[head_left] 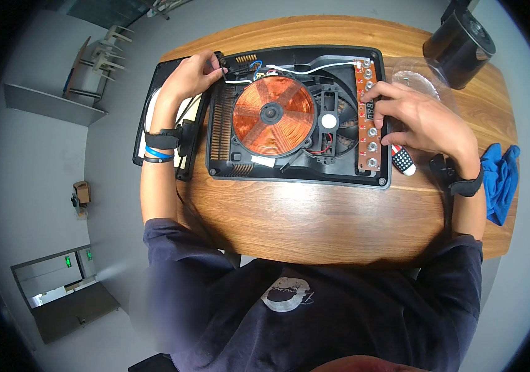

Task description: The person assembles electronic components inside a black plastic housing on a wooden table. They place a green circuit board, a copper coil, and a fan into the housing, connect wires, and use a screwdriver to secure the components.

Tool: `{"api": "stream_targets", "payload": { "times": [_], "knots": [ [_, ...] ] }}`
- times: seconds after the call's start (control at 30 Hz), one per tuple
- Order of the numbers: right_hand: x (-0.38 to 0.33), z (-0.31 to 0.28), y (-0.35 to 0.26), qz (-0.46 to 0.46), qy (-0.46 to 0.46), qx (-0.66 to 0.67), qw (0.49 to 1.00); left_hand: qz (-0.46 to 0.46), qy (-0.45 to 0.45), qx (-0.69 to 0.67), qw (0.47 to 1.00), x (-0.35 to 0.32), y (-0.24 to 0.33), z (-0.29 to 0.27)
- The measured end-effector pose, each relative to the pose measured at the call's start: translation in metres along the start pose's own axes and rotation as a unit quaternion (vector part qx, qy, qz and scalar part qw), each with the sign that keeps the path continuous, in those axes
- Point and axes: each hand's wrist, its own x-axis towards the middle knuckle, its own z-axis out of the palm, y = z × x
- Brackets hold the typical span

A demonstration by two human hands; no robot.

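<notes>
An opened induction cooker [302, 177] lies on the wooden table, showing its copper coil [253, 99], a black fan and several wires. My left hand [193, 75] is at the housing's far left corner, thumb and fingers pinched together around something small and dark that I cannot make out. A black cord [185, 110] runs beside that wrist. Over the brown control board [369, 162] on the cooker's right side, my right hand [423, 118] has its fingers curved and spread, the fingertips at the board. Its fingers hide part of the board's middle.
A black-framed panel [139, 139] lies under my left forearm. Right of the cooker are a small remote-like keypad [405, 162], a clear plastic piece [417, 80] and a blue cloth [499, 180]. A black cylindrical container [460, 49] stands at the table's far right.
</notes>
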Motion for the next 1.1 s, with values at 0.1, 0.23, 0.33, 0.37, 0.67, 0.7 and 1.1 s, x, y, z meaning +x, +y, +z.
{"api": "stream_targets", "payload": {
  "times": [0.1,0.23,0.33,0.37,0.67,0.7,1.1],
  "knots": [
    [-0.001,0.002,-0.001,0.003,0.005,0.003,1.0,0.012,-0.012,0.016,1.0,0.008,-0.005,0.003],
    [0.001,0.0,-0.001,0.008,-0.005,0.007,1.0,0.027,-0.032,0.005,0.999,0.022,-0.029,0.008],
    [0.001,0.001,0.0,0.005,-0.002,0.001,1.0,0.049,-0.036,-0.06,0.996,0.021,-0.034,0.008],
    [0.001,0.002,0.0,0.002,0.004,-0.003,1.0,0.064,-0.03,-0.092,0.993,0.021,-0.036,0.009],
    [0.002,0.0,0.003,-0.001,-0.003,0.007,1.0,0.009,-0.024,0.066,0.997,0.03,-0.009,-0.009],
    [0.002,0.001,0.003,-0.001,-0.002,0.009,1.0,0.005,-0.026,0.077,0.997,0.032,-0.009,-0.01],
    [0.004,0.001,0.0,0.001,-0.004,0.004,1.0,-0.007,0.022,0.029,0.999,0.012,-0.011,-0.002]
  ]
}}
